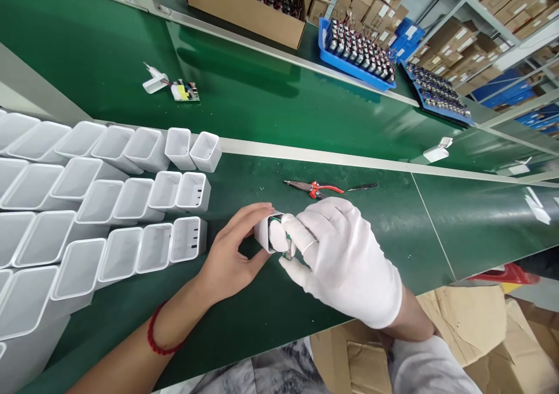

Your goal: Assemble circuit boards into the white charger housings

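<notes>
My bare left hand (238, 251), with a red cord bracelet on its wrist, is wrapped round a small white plastic housing (262, 234) just above the green bench. A white glove covers my right hand (338, 260). Its thumb and fingers pinch a round white part with a green circuit board edge (279, 235), which sits at the housing's open end. How deep the part reaches inside is hidden. Beyond my hands lie red-handled long-nose pliers (314, 188) and a thin dark tool (363, 187).
Rows of open white housings (100, 202) stand on the left. Across the bench runs a pale rail (305, 156). Behind it lies a circuit board with a white plug (186, 91). A blue tray (356, 71) of components and a cardboard box (244, 10) stand farther back. Cardboard (467, 318) lies at lower right.
</notes>
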`<state>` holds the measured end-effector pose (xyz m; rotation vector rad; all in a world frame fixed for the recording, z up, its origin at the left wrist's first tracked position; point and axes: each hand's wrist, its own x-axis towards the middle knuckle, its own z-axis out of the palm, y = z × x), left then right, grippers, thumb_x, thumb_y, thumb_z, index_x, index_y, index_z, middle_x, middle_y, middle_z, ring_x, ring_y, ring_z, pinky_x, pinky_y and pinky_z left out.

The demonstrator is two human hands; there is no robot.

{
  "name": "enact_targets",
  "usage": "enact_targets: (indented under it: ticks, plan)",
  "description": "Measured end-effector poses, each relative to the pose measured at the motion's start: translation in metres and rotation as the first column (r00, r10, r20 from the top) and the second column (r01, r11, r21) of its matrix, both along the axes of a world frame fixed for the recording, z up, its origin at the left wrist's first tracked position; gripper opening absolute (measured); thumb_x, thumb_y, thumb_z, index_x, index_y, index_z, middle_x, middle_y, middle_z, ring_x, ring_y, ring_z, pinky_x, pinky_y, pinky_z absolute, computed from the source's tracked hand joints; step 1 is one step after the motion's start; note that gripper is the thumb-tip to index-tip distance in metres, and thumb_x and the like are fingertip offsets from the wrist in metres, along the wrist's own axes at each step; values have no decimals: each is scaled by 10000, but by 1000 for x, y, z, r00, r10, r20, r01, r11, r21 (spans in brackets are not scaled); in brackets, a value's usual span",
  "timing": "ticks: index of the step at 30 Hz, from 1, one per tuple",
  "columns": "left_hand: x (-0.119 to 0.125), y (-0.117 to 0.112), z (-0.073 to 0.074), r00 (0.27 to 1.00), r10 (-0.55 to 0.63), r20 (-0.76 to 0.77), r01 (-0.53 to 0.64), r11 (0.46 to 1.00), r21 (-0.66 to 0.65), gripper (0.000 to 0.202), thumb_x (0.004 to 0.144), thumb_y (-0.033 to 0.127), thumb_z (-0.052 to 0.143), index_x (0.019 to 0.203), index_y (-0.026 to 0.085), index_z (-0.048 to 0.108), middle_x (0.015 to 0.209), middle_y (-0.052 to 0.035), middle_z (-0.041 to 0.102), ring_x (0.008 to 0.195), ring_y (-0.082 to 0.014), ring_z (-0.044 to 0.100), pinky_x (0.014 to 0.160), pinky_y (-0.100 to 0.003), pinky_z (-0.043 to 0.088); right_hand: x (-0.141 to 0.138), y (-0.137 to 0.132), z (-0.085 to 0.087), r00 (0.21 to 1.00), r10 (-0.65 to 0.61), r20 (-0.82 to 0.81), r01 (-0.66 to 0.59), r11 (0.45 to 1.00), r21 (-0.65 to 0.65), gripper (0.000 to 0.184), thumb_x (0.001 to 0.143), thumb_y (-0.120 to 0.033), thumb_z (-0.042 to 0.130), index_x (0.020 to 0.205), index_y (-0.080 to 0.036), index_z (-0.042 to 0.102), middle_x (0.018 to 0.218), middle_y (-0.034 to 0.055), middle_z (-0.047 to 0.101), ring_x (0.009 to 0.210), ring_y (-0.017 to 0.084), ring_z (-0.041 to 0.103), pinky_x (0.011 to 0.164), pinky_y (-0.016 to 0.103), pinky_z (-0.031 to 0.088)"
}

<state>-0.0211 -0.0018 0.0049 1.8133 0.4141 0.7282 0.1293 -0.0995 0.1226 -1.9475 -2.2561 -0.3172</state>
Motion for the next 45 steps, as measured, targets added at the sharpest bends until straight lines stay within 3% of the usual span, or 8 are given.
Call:
enact_targets:
  ticks: [15, 27, 36, 45]
  plan:
    - [1, 0, 2, 1000, -16, 16, 16, 999, -36, 582, 799, 66, 644, 1315, 309, 524, 1367, -88, 510, 1272, -262, 521, 905, -320, 576, 1, 0, 0, 999, -1, -37, 2, 1000, 22, 296, 754, -277, 688, 989, -100, 656, 800, 56, 648, 740, 230, 552, 698, 369, 403]
    - [-1, -1, 0, 1000, -5, -1, 5, 999, -51, 588, 797, 81, 655, 1310, 337, 523, 1373, -68, 510, 1284, -259, 510, 914, -329, 573, -1, 2, -1, 1000, -21, 2, 21, 1000, -20, 227, 771, -260, 647, 938, -107, 656, 758, 48, 610, 690, 214, 517, 704, 373, 391]
    - [-1, 1, 2, 999, -5, -39, 8, 998, 55, 593, 794, 64, 641, 1322, 305, 517, 1354, -73, 536, 1239, -239, 551, 919, -310, 558, -1, 2, -4, 1000, -11, 22, 12, 998, -60, 154, 807, -249, 585, 887, -126, 633, 745, 48, 599, 666, 207, 505, 694, 370, 375]
    - [-1, -1, 1, 999, -36, -27, 33, 995, -99, 563, 800, 109, 659, 1296, 347, 538, 1363, -60, 522, 1263, -257, 530, 892, -329, 585, -4, 0, -1, 998, -61, -3, 60, 996, -65, 109, 746, -228, 623, 815, -144, 618, 668, 12, 544, 633, 194, 499, 680, 365, 382]
